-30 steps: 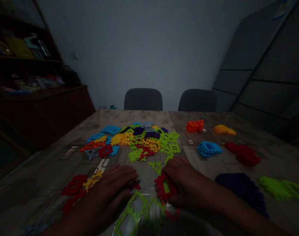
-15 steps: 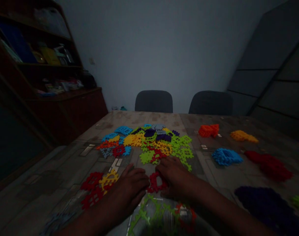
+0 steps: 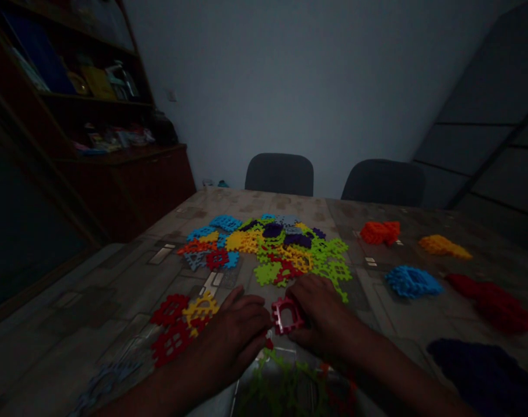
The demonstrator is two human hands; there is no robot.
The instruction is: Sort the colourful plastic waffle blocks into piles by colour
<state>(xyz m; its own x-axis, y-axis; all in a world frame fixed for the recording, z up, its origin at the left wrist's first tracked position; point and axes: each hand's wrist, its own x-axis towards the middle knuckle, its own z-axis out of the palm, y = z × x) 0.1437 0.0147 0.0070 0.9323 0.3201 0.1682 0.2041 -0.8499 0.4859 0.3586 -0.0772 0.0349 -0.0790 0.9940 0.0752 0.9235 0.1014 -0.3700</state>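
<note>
My right hand (image 3: 318,307) grips a red toothed building piece (image 3: 287,317) with an arched opening, tilted up a little above the table. To its left, my left hand (image 3: 241,324) has its fingers curled together. A bit of another red piece (image 3: 269,342) shows at its thumb and fingertips; the rest is hidden under the hand. Left of that hand lie red window-shaped pieces (image 3: 172,343) and a yellow arched piece (image 3: 201,308). Closer to me, green pieces (image 3: 285,382) lie on a dark surface, dim and blurred.
Beyond my hands spreads a mixed heap of pieces (image 3: 246,240). On the right sit sorted clusters: orange (image 3: 380,233), yellow (image 3: 444,246), blue (image 3: 414,282), red (image 3: 498,301) and dark purple (image 3: 481,370). A grey piece (image 3: 107,379) lies front left. Two chairs (image 3: 279,174) stand behind the table.
The red arched piece in my right hand is now tilted up, with its opening facing me more. My left hand stays close beside it. The whole view has shifted slightly.
</note>
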